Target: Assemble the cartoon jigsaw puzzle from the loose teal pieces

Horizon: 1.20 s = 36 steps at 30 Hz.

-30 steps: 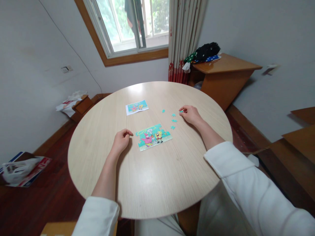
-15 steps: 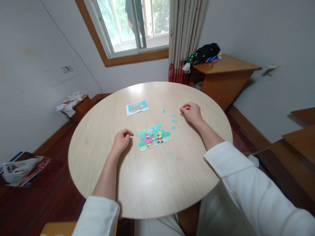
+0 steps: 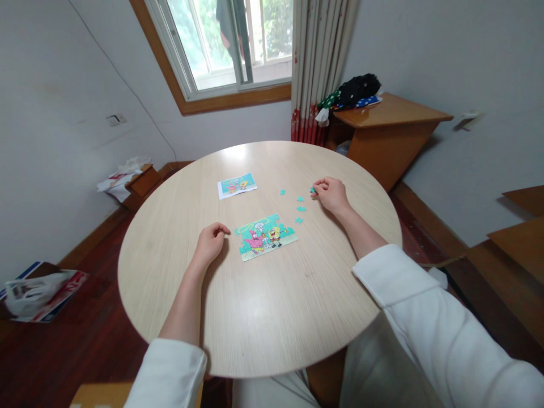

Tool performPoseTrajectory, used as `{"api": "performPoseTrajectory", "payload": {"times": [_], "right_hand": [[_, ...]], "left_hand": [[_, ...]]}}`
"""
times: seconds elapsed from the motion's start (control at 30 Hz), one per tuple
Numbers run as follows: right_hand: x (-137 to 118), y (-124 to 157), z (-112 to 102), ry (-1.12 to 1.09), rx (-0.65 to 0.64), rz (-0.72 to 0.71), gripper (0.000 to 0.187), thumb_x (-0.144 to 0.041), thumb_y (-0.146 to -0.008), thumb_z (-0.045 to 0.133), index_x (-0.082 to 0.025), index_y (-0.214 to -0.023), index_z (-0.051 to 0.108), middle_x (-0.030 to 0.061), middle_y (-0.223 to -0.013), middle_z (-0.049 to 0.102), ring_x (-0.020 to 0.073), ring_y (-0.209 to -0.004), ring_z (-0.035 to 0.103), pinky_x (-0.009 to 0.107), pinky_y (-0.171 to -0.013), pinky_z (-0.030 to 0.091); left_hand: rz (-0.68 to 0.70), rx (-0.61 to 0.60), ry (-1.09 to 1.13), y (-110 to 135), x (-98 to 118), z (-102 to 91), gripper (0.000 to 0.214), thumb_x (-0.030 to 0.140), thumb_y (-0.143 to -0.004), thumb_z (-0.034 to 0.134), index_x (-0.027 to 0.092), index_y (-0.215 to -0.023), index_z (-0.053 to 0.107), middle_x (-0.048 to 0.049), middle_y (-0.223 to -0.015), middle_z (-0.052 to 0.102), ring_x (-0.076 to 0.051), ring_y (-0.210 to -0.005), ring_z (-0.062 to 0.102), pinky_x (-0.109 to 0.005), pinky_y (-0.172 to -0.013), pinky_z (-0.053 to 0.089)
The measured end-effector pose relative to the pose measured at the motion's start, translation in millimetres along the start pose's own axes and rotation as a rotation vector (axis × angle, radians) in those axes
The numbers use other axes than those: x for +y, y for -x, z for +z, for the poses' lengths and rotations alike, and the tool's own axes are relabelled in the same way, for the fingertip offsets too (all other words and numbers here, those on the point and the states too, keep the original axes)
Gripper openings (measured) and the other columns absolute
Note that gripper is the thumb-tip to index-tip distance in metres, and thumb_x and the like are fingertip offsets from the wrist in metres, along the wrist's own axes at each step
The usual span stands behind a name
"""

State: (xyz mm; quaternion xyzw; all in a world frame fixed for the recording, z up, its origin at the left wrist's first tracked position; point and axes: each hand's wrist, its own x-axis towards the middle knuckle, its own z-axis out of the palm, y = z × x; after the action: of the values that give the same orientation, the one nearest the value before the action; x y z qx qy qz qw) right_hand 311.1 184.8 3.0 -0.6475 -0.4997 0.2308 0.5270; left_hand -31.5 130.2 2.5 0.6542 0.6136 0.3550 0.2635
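A partly assembled jigsaw puzzle [image 3: 266, 238] with cartoon figures lies on the round table, its upper edge and left side jagged. Between the thumb and fingertips of my right hand [image 3: 332, 195] is a turquoise puzzle piece [image 3: 313, 190], at the far right of the loose pieces. Left of the puzzle rests my left hand [image 3: 211, 242], its fingers curled together with nothing visible in them, close to but apart from the puzzle. Several loose pieces lie between the puzzle and my right hand, among them one piece [image 3: 299, 220] nearest the puzzle.
A printed reference picture [image 3: 237, 186] lies farther back on the pale round table [image 3: 255, 317]. Beyond the table stand a curtain [image 3: 318, 68] and a wooden desk [image 3: 386, 116] with cloths on top. A plastic bag [image 3: 36, 294] is on the floor at left.
The piece in my right hand has turned so that its turquoise face shows more. My left hand and the puzzle have stayed in place.
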Motion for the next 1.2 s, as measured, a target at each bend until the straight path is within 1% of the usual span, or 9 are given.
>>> {"api": "performPoseTrajectory", "payload": {"times": [0.13, 0.33, 0.43, 0.57, 0.67, 0.8, 1.0, 1.1, 1.2], "right_hand": [[-1.4, 1.1, -0.4, -0.010, -0.016, -0.011, 0.013, -0.024, -0.074, 0.063, -0.012, -0.079, 0.060, 0.0054, -0.066, 0.065, 0.0137, -0.056, 0.063, 0.025, -0.053, 0.052], [-5.5, 5.0, 2.6, -0.042, -0.062, -0.019, 0.007, -0.018, -0.073, 0.062, -0.012, -0.076, 0.062, 0.0041, -0.063, 0.064, 0.0129, -0.055, 0.062, 0.022, -0.051, 0.051], [-8.8, 9.5, 7.5, -0.112, -0.145, -0.006, 0.006, -0.015, -0.072, 0.063, -0.012, -0.078, 0.062, 0.0025, -0.060, 0.063, 0.0123, -0.056, 0.062, 0.022, -0.052, 0.051], [-11.6, 15.2, 13.8, -0.229, -0.286, 0.056, 0.013, -0.009, -0.069, 0.064, -0.012, -0.081, 0.062, 0.0021, -0.060, 0.064, 0.0114, -0.054, 0.061, 0.025, -0.057, 0.052], [-11.3, 16.9, 16.2, -0.283, -0.325, 0.093, 0.017, -0.005, -0.067, 0.065, -0.012, -0.083, 0.062, 0.0027, -0.062, 0.065, 0.0111, -0.054, 0.061, 0.026, -0.060, 0.053], [-10.6, 17.2, 17.2, -0.316, -0.330, 0.106, 0.020, -0.004, -0.065, 0.065, -0.012, -0.084, 0.062, 0.0029, -0.064, 0.066, 0.0111, -0.055, 0.061, 0.025, -0.060, 0.053], [-13.4, 18.7, 15.6, -0.309, -0.332, 0.108, 0.017, -0.006, -0.067, 0.066, -0.012, -0.083, 0.063, 0.0034, -0.062, 0.065, 0.0112, -0.055, 0.061, 0.025, -0.059, 0.053], [-13.0, 16.0, 13.6, -0.280, -0.295, 0.091, 0.014, -0.010, -0.069, 0.066, -0.012, -0.083, 0.063, 0.0037, -0.062, 0.065, 0.0112, -0.055, 0.061, 0.026, -0.059, 0.053], [-9.2, 9.9, 10.7, -0.203, -0.210, 0.083, 0.012, -0.013, -0.070, 0.066, -0.012, -0.082, 0.063, 0.0038, -0.062, 0.065, 0.0115, -0.053, 0.060, 0.027, -0.057, 0.053]], "left_hand": [[0.006, -0.002, -0.001, -0.1, -1.2, 0.2, 0.020, 0.018, -0.063, 0.040, 0.017, -0.065, 0.059, -0.0037, -0.071, 0.066, -0.016, -0.069, 0.058, -0.028, -0.070, 0.044], [0.006, -0.004, -0.004, 0.1, -1.3, -0.1, 0.019, 0.018, -0.063, 0.040, 0.017, -0.065, 0.060, -0.0035, -0.072, 0.066, -0.016, -0.069, 0.058, -0.027, -0.071, 0.043], [-0.013, -0.003, 0.010, 0.5, 0.0, -0.2, 0.019, 0.018, -0.063, 0.040, 0.017, -0.064, 0.059, -0.0033, -0.071, 0.066, -0.016, -0.069, 0.058, -0.027, -0.071, 0.044], [-0.015, 0.000, 0.014, 0.9, 0.8, 0.0, 0.019, 0.017, -0.063, 0.040, 0.017, -0.064, 0.059, -0.0034, -0.071, 0.066, -0.016, -0.069, 0.058, -0.027, -0.070, 0.044], [-0.019, 0.000, 0.018, 1.1, 1.2, 0.1, 0.019, 0.017, -0.063, 0.040, 0.017, -0.064, 0.059, -0.0031, -0.071, 0.066, -0.016, -0.069, 0.058, -0.027, -0.070, 0.044], [-0.024, 0.000, 0.020, 1.6, 2.6, -0.3, 0.019, 0.017, -0.062, 0.040, 0.017, -0.064, 0.059, -0.0030, -0.071, 0.066, -0.016, -0.068, 0.058, -0.027, -0.071, 0.044], [-0.009, 0.002, 0.024, 1.4, 2.4, 0.3, 0.018, 0.017, -0.063, 0.040, 0.018, -0.063, 0.059, -0.0034, -0.070, 0.067, -0.016, -0.070, 0.059, -0.027, -0.071, 0.044], [-0.005, 0.004, 0.022, 0.8, 1.6, 0.8, 0.019, 0.016, -0.062, 0.041, 0.018, -0.062, 0.059, -0.0037, -0.070, 0.067, -0.016, -0.070, 0.059, -0.027, -0.072, 0.045], [-0.008, 0.002, 0.014, 0.6, 1.8, 0.5, 0.019, 0.017, -0.062, 0.041, 0.017, -0.063, 0.059, -0.0037, -0.071, 0.067, -0.016, -0.071, 0.059, -0.028, -0.073, 0.045]]}}
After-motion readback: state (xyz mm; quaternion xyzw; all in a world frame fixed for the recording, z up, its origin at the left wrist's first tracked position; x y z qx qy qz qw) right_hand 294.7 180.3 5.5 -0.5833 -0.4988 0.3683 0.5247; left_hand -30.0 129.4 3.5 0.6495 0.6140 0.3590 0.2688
